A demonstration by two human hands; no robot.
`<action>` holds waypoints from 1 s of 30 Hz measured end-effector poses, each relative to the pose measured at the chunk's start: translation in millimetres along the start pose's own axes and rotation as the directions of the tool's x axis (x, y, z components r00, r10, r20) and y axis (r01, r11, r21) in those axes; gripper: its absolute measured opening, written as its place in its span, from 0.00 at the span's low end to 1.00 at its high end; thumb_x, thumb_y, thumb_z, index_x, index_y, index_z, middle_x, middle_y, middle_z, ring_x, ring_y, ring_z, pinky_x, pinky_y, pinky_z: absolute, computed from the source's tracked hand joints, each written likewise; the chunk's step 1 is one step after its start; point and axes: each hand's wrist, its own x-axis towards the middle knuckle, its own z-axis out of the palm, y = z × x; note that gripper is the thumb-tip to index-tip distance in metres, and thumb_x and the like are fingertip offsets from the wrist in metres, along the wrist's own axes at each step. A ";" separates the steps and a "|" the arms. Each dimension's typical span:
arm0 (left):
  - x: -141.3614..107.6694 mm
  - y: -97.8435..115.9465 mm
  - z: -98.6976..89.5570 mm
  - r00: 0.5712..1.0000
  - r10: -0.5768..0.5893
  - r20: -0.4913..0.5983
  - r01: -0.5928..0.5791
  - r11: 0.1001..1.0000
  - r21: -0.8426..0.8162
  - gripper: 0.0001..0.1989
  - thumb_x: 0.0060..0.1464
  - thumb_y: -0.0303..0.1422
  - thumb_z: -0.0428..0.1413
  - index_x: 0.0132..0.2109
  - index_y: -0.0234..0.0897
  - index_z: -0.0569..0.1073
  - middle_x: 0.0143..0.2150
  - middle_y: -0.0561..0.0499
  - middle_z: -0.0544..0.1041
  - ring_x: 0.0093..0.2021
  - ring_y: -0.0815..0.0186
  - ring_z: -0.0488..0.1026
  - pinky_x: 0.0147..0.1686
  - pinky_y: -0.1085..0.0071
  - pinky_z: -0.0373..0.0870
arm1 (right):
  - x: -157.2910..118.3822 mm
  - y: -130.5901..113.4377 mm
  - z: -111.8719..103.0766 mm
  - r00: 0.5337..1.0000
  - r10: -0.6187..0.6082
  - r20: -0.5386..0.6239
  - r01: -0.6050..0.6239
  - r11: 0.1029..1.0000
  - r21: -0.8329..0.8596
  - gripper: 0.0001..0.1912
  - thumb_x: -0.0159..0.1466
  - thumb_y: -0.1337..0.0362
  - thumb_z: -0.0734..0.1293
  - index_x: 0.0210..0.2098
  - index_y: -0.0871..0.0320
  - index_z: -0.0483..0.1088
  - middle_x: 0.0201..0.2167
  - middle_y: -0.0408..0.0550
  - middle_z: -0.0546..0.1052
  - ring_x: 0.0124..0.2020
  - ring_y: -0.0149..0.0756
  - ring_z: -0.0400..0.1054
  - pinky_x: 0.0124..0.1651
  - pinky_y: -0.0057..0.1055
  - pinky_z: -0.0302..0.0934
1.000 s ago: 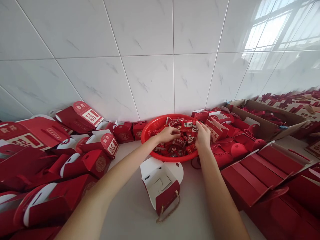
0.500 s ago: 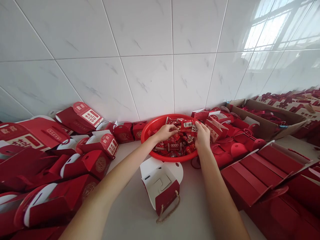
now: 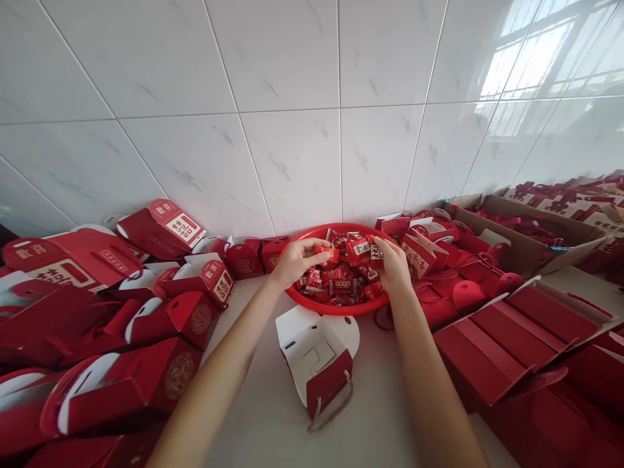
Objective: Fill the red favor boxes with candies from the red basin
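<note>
A red oval basket [image 3: 336,307] stands against the wall, filled with small red-wrapped sweets [image 3: 344,286]. Over its left part, my left hand [image 3: 301,260] pinches a small red packet [image 3: 327,255] between thumb and fingers. My right hand [image 3: 391,265] is closed on red and white wrapped sweets [image 3: 365,251] at the basket's right side. Just in front of the basket sits an open box [image 3: 314,357], white inside and dark red outside, with a rope handle on its near side. Its visible inside holds nothing.
Red gift boxes [image 3: 185,318] crowd the left side, and more red boxes [image 3: 517,331] lie at the right. A cardboard carton [image 3: 560,257] with red items stands at the back right. Behind everything rises a tiled wall [image 3: 292,162].
My left hand has moved left and now pinches a red packet. My right hand stays near the same place with its sweets. The view has shifted slightly.
</note>
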 end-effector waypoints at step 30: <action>-106.9 57.4 -8.2 0.958 -0.071 0.279 -0.055 0.906 0.420 0.12 0.54 0.38 0.61 0.44 0.39 0.79 0.42 0.50 0.80 0.42 0.63 0.75 0.42 0.70 0.71 | -71.2 -60.5 13.3 0.672 0.185 0.717 0.332 0.790 -0.515 0.20 0.58 0.53 0.73 0.19 0.58 0.67 0.18 0.37 0.57 0.21 0.26 0.46 0.21 0.26 0.41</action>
